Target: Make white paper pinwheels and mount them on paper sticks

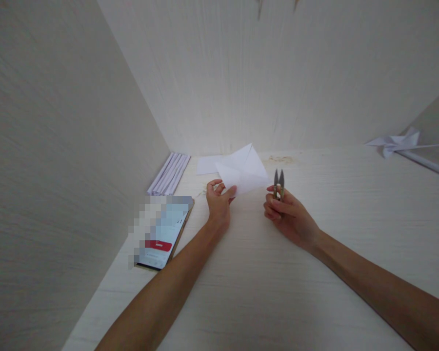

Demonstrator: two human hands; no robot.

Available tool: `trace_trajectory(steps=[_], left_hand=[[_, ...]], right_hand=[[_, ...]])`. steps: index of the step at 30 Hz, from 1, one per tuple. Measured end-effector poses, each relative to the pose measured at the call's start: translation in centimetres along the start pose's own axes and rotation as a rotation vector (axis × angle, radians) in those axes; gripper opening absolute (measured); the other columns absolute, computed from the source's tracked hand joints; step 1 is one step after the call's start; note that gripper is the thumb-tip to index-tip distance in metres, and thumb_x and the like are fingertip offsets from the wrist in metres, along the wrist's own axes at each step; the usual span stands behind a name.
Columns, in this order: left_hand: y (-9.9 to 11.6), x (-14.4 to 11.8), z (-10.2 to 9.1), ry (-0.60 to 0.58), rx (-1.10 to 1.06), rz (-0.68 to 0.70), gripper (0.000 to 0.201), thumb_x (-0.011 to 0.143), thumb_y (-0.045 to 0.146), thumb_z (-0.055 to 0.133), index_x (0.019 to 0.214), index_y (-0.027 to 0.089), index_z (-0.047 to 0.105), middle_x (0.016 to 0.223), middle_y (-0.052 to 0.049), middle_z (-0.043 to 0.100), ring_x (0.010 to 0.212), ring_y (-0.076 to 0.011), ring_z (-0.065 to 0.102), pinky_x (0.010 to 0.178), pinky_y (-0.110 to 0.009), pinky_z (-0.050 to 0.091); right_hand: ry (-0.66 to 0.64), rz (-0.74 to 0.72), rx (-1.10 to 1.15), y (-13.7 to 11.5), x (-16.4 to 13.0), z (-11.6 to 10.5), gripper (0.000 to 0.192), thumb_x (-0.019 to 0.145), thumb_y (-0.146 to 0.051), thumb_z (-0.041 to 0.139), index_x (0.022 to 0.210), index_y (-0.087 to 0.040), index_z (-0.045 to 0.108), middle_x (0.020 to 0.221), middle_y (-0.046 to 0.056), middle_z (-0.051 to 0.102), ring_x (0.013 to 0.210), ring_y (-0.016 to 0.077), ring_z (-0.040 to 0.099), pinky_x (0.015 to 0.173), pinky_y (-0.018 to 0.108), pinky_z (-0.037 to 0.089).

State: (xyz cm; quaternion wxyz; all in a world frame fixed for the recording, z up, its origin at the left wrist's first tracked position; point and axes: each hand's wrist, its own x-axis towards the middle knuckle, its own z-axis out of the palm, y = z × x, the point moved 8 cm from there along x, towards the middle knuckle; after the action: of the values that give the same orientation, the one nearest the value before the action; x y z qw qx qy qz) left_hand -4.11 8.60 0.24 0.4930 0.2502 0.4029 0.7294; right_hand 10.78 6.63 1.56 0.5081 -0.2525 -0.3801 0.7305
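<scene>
While the pale wooden desk (263,292) spreads out under my arms, boxed in by a side panel (58,170) on my left and a back panel (278,73) ahead, I work close to the far edge. A phone (164,231) lies near the left panel with its screen lit, just beside my left forearm. Beyond it, a bundle of rolled white paper sticks (170,173) rests along the foot of that panel. Off at the far right sits a white paper pinwheel (397,143) on its stick, well apart from my hands.

The folded white paper (243,170) is lifted at the middle of the desk, tilted, its lower left corner pinched between the thumb and curled fingers of my left hand (217,202). Behind it a flat white sheet (208,165) lies on the desk.

My right hand (289,217) is closed around a small pair of thread snips (279,183), fingers pressed together over the handle, the blades pointing up just beside the paper's right corner. I cannot tell whether they touch it.
</scene>
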Motion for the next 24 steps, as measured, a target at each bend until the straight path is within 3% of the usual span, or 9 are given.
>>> trace_trajectory(steps=[4,11,15,18,21,24], left_hand=[[-0.5,-0.5,1.3,-0.131,-0.012,-0.069,0.042,0.047,0.010,0.067,0.078,0.020,0.041,0.071,0.006,0.059,0.064,-0.0075,0.056,0.061,-0.021,0.042],[-0.8,-1.1,2.6,-0.252,0.017,-0.106,0.038,0.049,0.010,0.068,0.077,0.019,0.044,0.074,0.004,0.061,0.065,-0.0076,0.057,0.062,-0.021,0.043],[-1.1,-1.5,3.1,-0.330,0.087,-0.104,0.038,0.049,0.011,0.068,0.079,0.019,0.044,0.076,0.004,0.062,0.062,-0.0085,0.058,0.061,-0.023,0.045],[-1.0,-1.4,2.9,-0.325,0.112,-0.060,0.033,0.052,0.013,0.067,0.077,0.019,0.047,0.076,0.004,0.063,0.064,-0.0082,0.058,0.063,-0.023,0.045],[-0.6,-0.9,2.1,-0.237,0.095,-0.026,0.029,0.054,0.013,0.066,0.076,0.018,0.049,0.074,0.005,0.062,0.064,-0.0068,0.057,0.062,-0.020,0.044],[-0.6,-0.7,1.8,-0.205,0.056,-0.049,0.028,0.054,0.013,0.066,0.077,0.018,0.050,0.073,0.005,0.063,0.066,-0.0074,0.057,0.063,-0.021,0.044]], right_hand=[[0.194,-0.115,-0.128,-0.5,0.1,-1.7,0.024,0.058,-0.021,0.067,0.069,-0.018,0.046,0.044,-0.011,0.031,0.036,0.0012,0.021,0.038,0.019,0.012],[0.359,-0.235,-0.265,-1.4,-0.1,-3.2,0.028,0.057,-0.015,0.064,0.060,-0.019,0.037,0.046,-0.011,0.032,0.037,0.0019,0.023,0.036,0.019,0.015],[0.339,-0.292,-0.252,-1.8,0.0,-3.0,0.025,0.050,-0.002,0.053,0.053,-0.018,0.035,0.042,-0.011,0.027,0.036,0.0017,0.020,0.035,0.020,0.012],[0.278,-0.247,-0.175,-1.6,0.1,-2.6,0.020,0.053,-0.005,0.051,0.051,-0.018,0.037,0.039,-0.011,0.025,0.035,0.0020,0.018,0.035,0.020,0.010],[0.185,-0.187,-0.148,-1.2,0.2,-1.9,0.004,0.064,-0.017,0.053,0.060,-0.016,0.050,0.037,-0.011,0.023,0.034,0.0030,0.017,0.035,0.021,0.010],[0.139,-0.175,-0.308,-0.9,0.0,-1.5,0.016,0.065,-0.023,0.059,0.076,-0.013,0.059,0.040,-0.011,0.026,0.036,0.0030,0.020,0.037,0.021,0.011]])
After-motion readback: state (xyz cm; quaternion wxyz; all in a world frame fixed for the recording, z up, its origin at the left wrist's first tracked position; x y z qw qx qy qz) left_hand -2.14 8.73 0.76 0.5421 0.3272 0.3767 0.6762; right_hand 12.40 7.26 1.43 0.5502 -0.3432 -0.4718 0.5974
